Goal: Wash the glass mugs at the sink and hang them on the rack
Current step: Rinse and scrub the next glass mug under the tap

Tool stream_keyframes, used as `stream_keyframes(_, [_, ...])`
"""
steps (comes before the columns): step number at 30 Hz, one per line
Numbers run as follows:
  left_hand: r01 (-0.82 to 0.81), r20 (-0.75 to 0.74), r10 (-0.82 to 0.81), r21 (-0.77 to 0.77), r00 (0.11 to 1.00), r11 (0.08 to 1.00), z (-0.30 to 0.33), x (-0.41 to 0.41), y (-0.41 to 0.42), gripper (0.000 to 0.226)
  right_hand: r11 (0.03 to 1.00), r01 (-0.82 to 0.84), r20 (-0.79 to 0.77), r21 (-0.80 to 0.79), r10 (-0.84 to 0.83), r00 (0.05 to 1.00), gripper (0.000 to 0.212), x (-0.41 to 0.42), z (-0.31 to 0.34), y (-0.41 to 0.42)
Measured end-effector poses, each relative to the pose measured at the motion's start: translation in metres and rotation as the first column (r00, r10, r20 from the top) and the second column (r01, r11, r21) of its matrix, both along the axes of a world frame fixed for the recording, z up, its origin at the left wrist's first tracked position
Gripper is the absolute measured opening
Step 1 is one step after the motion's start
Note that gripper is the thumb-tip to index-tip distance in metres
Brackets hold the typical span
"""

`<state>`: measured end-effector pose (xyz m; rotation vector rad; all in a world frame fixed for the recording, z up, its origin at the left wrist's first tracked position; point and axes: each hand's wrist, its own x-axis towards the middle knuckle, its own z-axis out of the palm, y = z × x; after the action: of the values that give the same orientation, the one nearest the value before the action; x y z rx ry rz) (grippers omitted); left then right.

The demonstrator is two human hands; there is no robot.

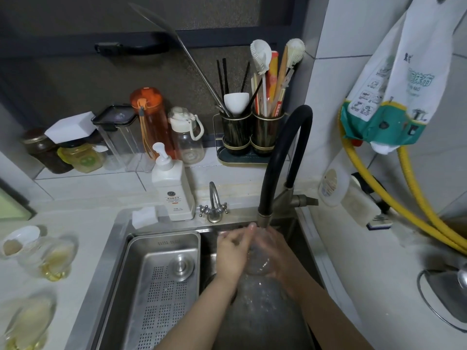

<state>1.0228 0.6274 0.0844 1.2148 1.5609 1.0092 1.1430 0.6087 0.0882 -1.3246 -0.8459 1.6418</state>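
Together, left hand (233, 251), right hand (274, 251), glass mug (257, 261), under faucet (265, 215)

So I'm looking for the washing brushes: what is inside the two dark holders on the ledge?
The left holder has dark chopsticks, a white scoop and a long metal handle. The right holder has two white brushes and wooden sticks. The opaque walls hide their lower ends.

- A clear glass mug (257, 261) is held between the left grip (231, 251) and the right grip (275, 248), tilted, its rounded base toward the camera, wet and blurred under the black faucet (265, 215).
- Well to the left of both grips, more glass mugs (54, 258) stand on the surface (83, 281) beside the sink (118, 248), with yellowish liquid in them.
- Another such mug (27, 322) stands nearer the camera.
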Motion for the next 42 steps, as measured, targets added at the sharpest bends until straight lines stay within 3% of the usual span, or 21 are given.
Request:
stream_keyframes(2, [-0.043, 0.062, 0.053, -0.146, 0.997, 0.988, -0.006, 0.001, 0.004, 0.064, 0.998, 0.003, 0.023, 0.061, -0.004, 1.0, 0.061, -0.001, -0.003, -0.005])
stream_keyframes(4, [-0.003, 0.026, 0.009, -0.22, 1.0, 0.976, -0.001, 0.003, 0.001, 0.054, 0.992, 0.096, -0.028, 0.084, -0.093, 0.995, 0.039, -0.002, -0.004, -0.006])
stream_keyframes(6, [0.055, 0.04, -0.049, -0.173, 0.998, 0.983, 0.006, 0.006, -0.01, 0.032, 0.99, 0.136, -0.047, 0.032, -0.134, 0.99, 0.038, -0.003, -0.006, -0.002])
stream_keyframes(10, [0.009, 0.144, -0.021, 0.079, 0.989, 0.997, 0.007, 0.015, -0.031, 0.039, 0.988, 0.095, -0.199, -0.121, -0.118, 0.973, 0.034, -0.013, -0.002, -0.002])
stream_keyframes(12, [-0.1, 0.176, 0.09, 0.05, 0.98, 0.994, 0.007, 0.016, -0.024, 0.03, 0.993, 0.074, -0.144, -0.088, -0.086, 0.986, 0.04, -0.017, 0.003, -0.003])
stream_keyframes(15, [-0.216, 0.231, 0.224, -0.061, 0.947, 0.975, 0.011, 0.016, -0.011, 0.022, 0.989, 0.099, 0.077, 0.113, -0.108, 0.991, 0.041, -0.015, 0.007, 0.002])
stream_keyframes(18, [-0.164, 0.277, 0.207, -0.173, 0.938, 0.971, 0.019, 0.016, -0.006, 0.02, 0.97, 0.023, 0.198, 0.24, -0.073, 0.977, 0.05, -0.011, 0.01, -0.003])
stream_keyframes(20, [-0.047, 0.257, 0.111, -0.243, 0.96, 0.969, 0.022, 0.014, -0.006, 0.042, 0.958, 0.076, 0.239, 0.275, -0.145, 0.96, 0.072, -0.01, 0.004, -0.01])
stream_keyframes(22, [0.071, 0.129, -0.031, -0.318, 0.991, 0.945, 0.024, 0.011, -0.009, 0.068, 0.963, 0.107, 0.3, 0.248, -0.181, 0.937, 0.072, -0.009, -0.001, -0.011])
stream_keyframes(23, [0.115, -0.029, -0.131, -0.329, 0.991, 0.937, 0.024, 0.009, -0.012, 0.074, 0.964, 0.108, 0.311, 0.241, -0.182, 0.933, 0.065, -0.008, -0.004, -0.01])
stream_keyframes(24, [0.148, -0.25, -0.233, -0.316, 0.94, 0.937, 0.024, 0.006, -0.017, 0.077, 0.958, 0.131, 0.302, 0.255, -0.207, 0.93, 0.05, -0.008, -0.003, -0.01])
stream_keyframes(26, [0.174, -0.643, -0.289, -0.238, 0.709, 0.956, 0.024, -0.002, -0.024, 0.078, 0.959, 0.149, 0.26, 0.241, -0.211, 0.942, 0.027, -0.01, 0.0, -0.011])
stream_keyframes(28, [0.199, -0.8, -0.241, -0.155, 0.549, 0.968, 0.021, -0.011, -0.025, 0.08, 0.978, 0.127, 0.246, 0.168, -0.166, 0.955, 0.033, -0.014, 0.0, -0.012])
stream_keyframes(30, [0.226, -0.839, -0.201, -0.096, 0.506, 0.969, 0.011, -0.019, -0.027, 0.089, 0.989, 0.143, 0.181, 0.025, -0.145, 0.973, 0.036, -0.017, -0.002, -0.011])
stream_keyframes(31, [0.232, -0.792, -0.207, -0.085, 0.574, 0.969, 0.007, -0.023, -0.028, 0.093, 0.988, 0.148, 0.142, -0.036, -0.141, 0.98, 0.035, -0.018, -0.001, -0.009])
stream_keyframes(33, [0.208, -0.517, -0.207, -0.056, 0.831, 0.976, 0.004, -0.026, -0.034, 0.092, 0.992, 0.105, 0.133, -0.07, -0.095, 0.987, 0.035, -0.018, 0.007, -0.008])
stream_keyframes(35, [0.137, -0.293, -0.144, -0.045, 0.945, 0.99, 0.006, -0.022, -0.037, 0.074, 0.996, 0.069, 0.131, -0.049, -0.062, 0.989, 0.041, -0.02, 0.008, -0.007])
stream_keyframes(38, [0.022, -0.26, -0.05, -0.111, 0.964, 0.994, 0.01, -0.017, -0.031, 0.053, 1.0, 0.002, 0.212, 0.016, -0.005, 0.977, 0.082, -0.023, 0.002, -0.01])
stream_keyframes(39, [0.004, -0.269, -0.041, -0.138, 0.962, 0.99, 0.01, -0.016, -0.028, 0.054, 0.999, -0.031, 0.245, 0.027, 0.023, 0.969, 0.085, -0.024, 0.004, -0.011])
stream_keyframes(42, [0.085, -0.397, -0.157, -0.192, 0.905, 0.978, 0.012, -0.013, -0.023, 0.063, 1.0, 0.029, 0.222, 0.008, -0.03, 0.975, 0.047, -0.022, 0.015, -0.008])
